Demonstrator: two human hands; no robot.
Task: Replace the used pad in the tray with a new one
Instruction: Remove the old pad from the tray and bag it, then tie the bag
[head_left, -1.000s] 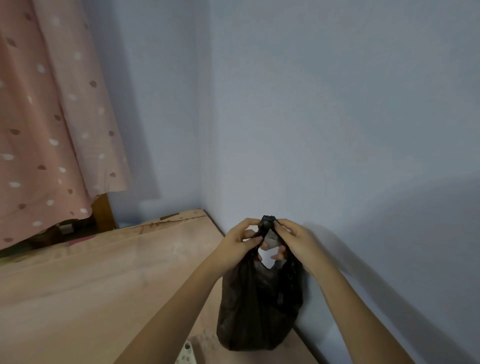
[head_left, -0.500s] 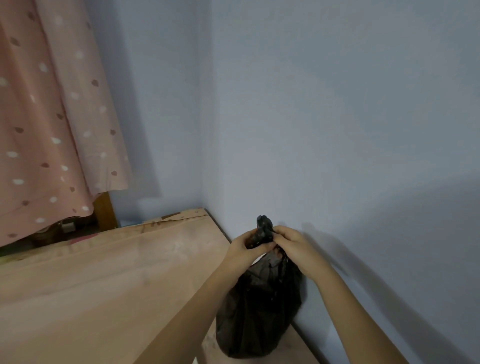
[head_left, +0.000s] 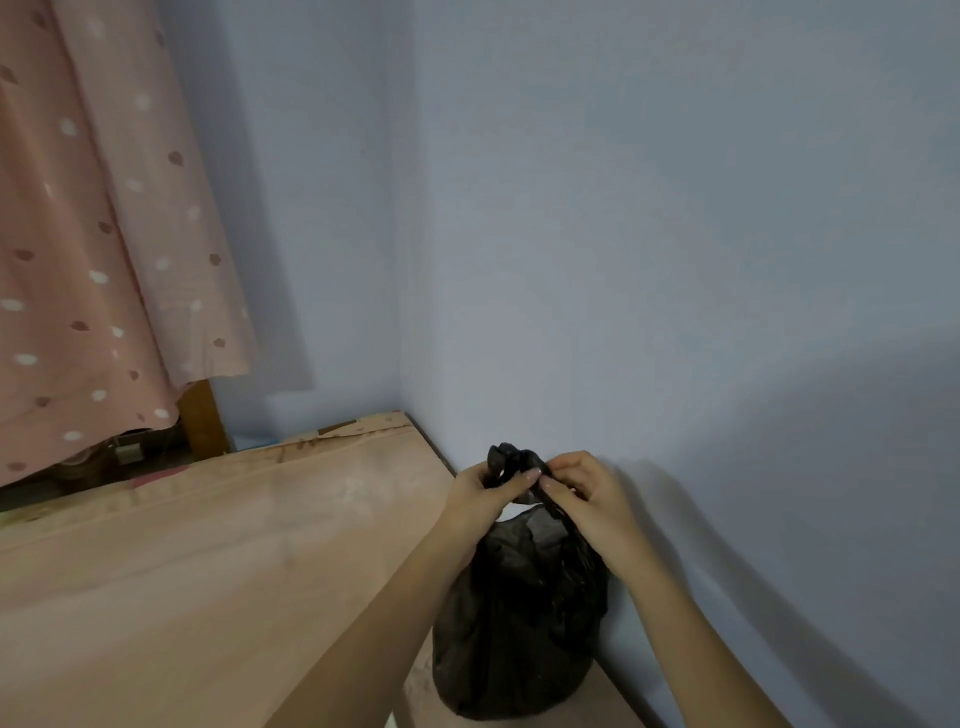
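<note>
- While both hands worked at its neck, the black bag (head_left: 519, 618) stood upright on the pale wooden surface (head_left: 208, 571), close against the blue wall (head_left: 675, 260) near the corner (whether bench or floor, I could not tell).
- Left hand (head_left: 480, 499) had fingers and thumb curled round the gathered plastic at the top of the bag; right hand (head_left: 582, 499) pinched the same twist from the other side. Fingertips of the two hands met just beside the knot (head_left: 511, 460).
- Neither the tray nor any pad, used or new, was in view. Judged (not seen) that the used pad was inside the bag; the plastic was too dark to show its contents.
- Risk: knot appeared only half formed, with a pale gap showing under the twist. If either hand let go too soon, the neck could spring open and the contents spill.
- Risk: thin plastic stretched tight at the neck. A hard pull could tear it there.
- Risk: the bag stood narrow and tall, partly steadied from above. Sideways tugging could topple it away from the wall.
- Spotted pink curtain (head_left: 78, 260) hung at far left, well apart from the work.
- New pad not yet fitted, by this evidence.
</note>
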